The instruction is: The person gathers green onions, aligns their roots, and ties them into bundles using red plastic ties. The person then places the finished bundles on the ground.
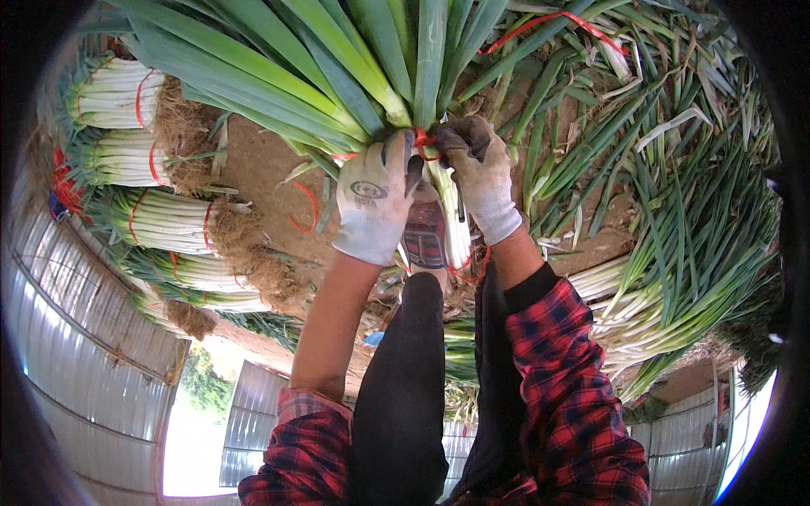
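Note:
A large bundle of green onions (354,82) spreads its dark green leaves away from me at the top of the head view. Red plastic twine (425,144) runs round it, gathered in a knot between my hands. My left hand (378,193), in a white knit glove with a dark-stained thumb, presses at the bundle's left side by the knot. My right hand (478,164), in a soiled glove, pinches the twine just right of the knot. White stalks (454,221) extend down toward me beside my shoe (424,231). A second loop of red twine (471,272) lies round their lower part.
Tied bundles of green onions (168,218) with brown roots lie in a row on the left. Loose green onions (639,303) are heaped on the right, with stripped leaves (569,126) above them. A red twine scrap (307,209) lies on the dirt floor (253,158). Corrugated metal walls (95,354) stand behind.

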`<state>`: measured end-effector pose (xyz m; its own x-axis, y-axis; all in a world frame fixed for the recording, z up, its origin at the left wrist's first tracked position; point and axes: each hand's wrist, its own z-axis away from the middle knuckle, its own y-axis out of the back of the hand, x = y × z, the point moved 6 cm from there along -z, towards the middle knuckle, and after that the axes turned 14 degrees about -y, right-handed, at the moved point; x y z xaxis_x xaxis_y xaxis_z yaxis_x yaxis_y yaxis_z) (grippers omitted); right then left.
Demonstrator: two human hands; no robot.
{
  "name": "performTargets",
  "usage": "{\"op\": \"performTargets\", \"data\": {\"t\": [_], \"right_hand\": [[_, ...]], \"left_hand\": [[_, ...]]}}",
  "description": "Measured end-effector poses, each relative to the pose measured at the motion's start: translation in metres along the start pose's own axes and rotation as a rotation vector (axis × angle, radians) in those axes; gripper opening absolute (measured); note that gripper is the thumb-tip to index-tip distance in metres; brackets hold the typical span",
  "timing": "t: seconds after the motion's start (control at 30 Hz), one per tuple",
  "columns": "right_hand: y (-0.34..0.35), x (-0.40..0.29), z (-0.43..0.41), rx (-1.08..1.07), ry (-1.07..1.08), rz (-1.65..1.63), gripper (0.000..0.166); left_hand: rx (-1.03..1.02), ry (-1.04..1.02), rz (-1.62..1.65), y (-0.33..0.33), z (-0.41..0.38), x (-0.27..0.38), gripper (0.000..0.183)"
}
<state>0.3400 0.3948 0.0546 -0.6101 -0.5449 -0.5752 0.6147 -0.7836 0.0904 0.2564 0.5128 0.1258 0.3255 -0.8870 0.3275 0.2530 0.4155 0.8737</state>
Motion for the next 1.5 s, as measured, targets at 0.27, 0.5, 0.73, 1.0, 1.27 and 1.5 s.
{"op": "performTargets", "data": {"t": [0.27,0.5,0.73,1.0,1.27,1.5], "right_hand": [[-0.006,0.021,-0.005,-0.069,-0.22,-0.321,0.014],[-0.012,0.027,-0.01,-0.115,-0.31,-0.519,0.009],[-0.016,0.028,-0.015,-0.116,-0.324,-0.541,0.009],[-0.012,0.035,-0.021,-0.107,-0.263,-0.426,0.013],[-0.011,-0.002,-0.056,-0.151,-0.276,-0.6,0.05],[-0.03,-0.115,-0.101,-0.118,0.415,-0.333,0.101]], "left_hand": [[0.236,0.033,0.497,0.008,0.024,-0.032,0.025],[0.23,0.361,1.365,-0.015,0.07,-0.036,0.034],[0.399,0.841,1.126,-0.001,0.13,-0.095,0.043],[0.346,0.588,1.549,-0.034,0.132,-0.119,0.031],[0.592,0.637,1.699,-0.06,0.063,-0.142,0.05],[0.687,0.406,1.639,-0.057,0.007,-0.183,0.052]]}}
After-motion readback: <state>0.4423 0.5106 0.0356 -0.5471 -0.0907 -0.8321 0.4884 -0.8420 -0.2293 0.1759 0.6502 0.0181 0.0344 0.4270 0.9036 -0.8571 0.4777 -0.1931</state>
